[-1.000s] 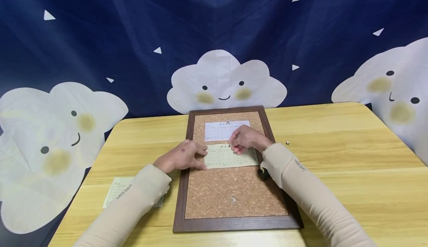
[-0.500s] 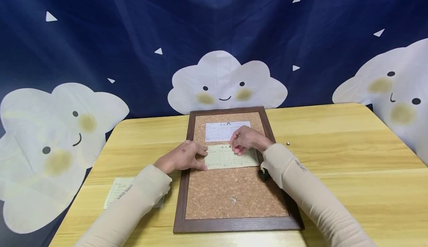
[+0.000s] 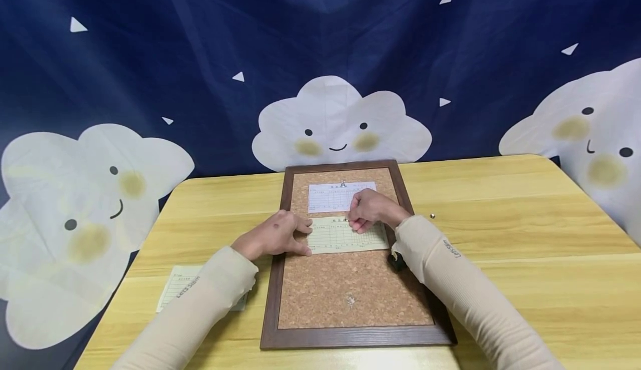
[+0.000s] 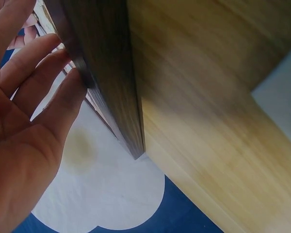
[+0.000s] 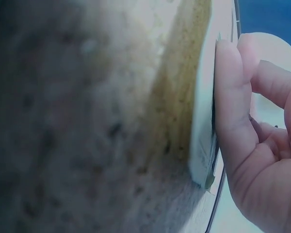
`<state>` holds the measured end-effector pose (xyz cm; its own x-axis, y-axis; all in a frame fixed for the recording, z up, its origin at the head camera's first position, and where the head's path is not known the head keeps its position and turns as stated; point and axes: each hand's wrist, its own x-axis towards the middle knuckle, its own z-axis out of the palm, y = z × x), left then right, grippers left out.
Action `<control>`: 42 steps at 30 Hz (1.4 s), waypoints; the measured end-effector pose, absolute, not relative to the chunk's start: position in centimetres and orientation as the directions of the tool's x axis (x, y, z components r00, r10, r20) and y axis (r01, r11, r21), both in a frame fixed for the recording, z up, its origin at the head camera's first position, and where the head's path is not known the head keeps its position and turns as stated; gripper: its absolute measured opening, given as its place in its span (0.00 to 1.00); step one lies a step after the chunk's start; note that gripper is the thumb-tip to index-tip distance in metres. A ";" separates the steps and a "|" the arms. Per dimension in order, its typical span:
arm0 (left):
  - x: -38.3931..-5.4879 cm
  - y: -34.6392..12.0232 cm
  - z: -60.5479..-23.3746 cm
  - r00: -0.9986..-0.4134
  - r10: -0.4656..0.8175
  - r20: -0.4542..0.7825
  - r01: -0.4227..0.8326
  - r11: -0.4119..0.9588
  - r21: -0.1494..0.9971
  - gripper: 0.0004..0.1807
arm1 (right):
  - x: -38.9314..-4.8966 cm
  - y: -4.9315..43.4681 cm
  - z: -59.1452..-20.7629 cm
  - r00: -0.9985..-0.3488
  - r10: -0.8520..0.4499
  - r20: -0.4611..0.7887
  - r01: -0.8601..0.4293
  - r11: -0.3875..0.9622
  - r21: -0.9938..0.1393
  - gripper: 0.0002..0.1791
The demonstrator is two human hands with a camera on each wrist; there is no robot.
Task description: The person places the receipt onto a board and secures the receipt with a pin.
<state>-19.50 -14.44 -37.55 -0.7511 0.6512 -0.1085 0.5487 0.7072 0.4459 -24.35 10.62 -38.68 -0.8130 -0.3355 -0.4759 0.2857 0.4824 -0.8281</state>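
Note:
A pale yellow printed slip point(image 3: 325, 241) lies on the cork board point(image 3: 320, 286) below a white printed slip point(image 3: 328, 198). My left hand point(image 3: 275, 233) reaches over the board's left frame, thumb and fingertips resting on the yellow slip's left edge. In the left wrist view, its fingers point(image 4: 63, 104) are spread by the dark frame. My right hand point(image 3: 368, 210) pinches at the yellow slip's top edge, where a small dark pin barely shows by the fingertips. In the right wrist view, that hand's fingers point(image 5: 230, 92) lie against the paper. A small shiny pin point(image 3: 343, 183) sits at the white slip's top.
Several small shiny pieces point(image 3: 350, 300) lie low on the cork. A tiny silver pin point(image 3: 433, 216) is on the wooden table point(image 3: 526, 236), right of the board. A black object point(image 3: 397, 262) is half hidden by my right sleeve. Another yellow slip point(image 3: 175, 286) lies under my left forearm.
The right hand's fingertips have shifted very slightly right along the yellow slip's top edge. My left hand holds its place on the slip.

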 end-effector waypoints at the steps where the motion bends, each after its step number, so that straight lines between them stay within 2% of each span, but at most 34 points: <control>1: -19.5 -14.5 -37.5 -0.750 0.652 -0.108 0.551 0.707 0.442 0.27 | -24.4 10.6 -38.7 -0.814 -0.335 -0.475 0.284 0.483 -0.828 0.10; 24: -19.5 -14.7 -37.8 -0.761 0.639 -0.112 0.532 0.714 0.456 0.27 | -24.4 10.8 -38.6 -0.810 -0.319 -0.492 0.271 0.540 -0.797 0.15; 37: -19.7 -15.3 -37.9 -0.748 0.658 -0.083 0.546 0.682 0.487 0.27 | -24.4 11.3 -38.4 -0.794 -0.328 -0.512 0.290 0.535 -0.793 0.14; 42: -19.5 -15.7 -37.9 -0.754 0.649 -0.100 0.511 0.676 0.532 0.29 | -24.0 11.6 -38.5 -0.781 -0.360 -0.510 0.289 0.517 -0.806 0.11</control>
